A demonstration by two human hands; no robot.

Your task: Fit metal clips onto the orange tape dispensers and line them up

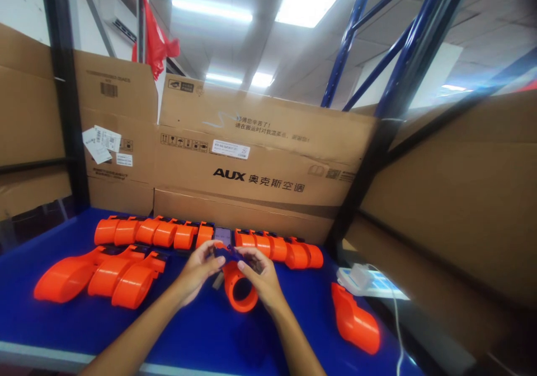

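Note:
Between my hands is an orange plastic ring-shaped part, its round opening facing down toward me. A dark blue piece sits at the top of this part. My left hand is closed on the upper left end, thumb and fingers pinching near a small orange tip. From the other side, my right hand grips the blue piece, with its thumb on the near face. Fingers partly hide where the blue piece meets the ring. A small greyish item, unclear in kind, shows beside the left thumb.
Similar orange parts line the back of the blue tabletop. Several more orange parts lie at left, and one orange part at right. A white power strip with plug and cable is at right. Cardboard walls the back.

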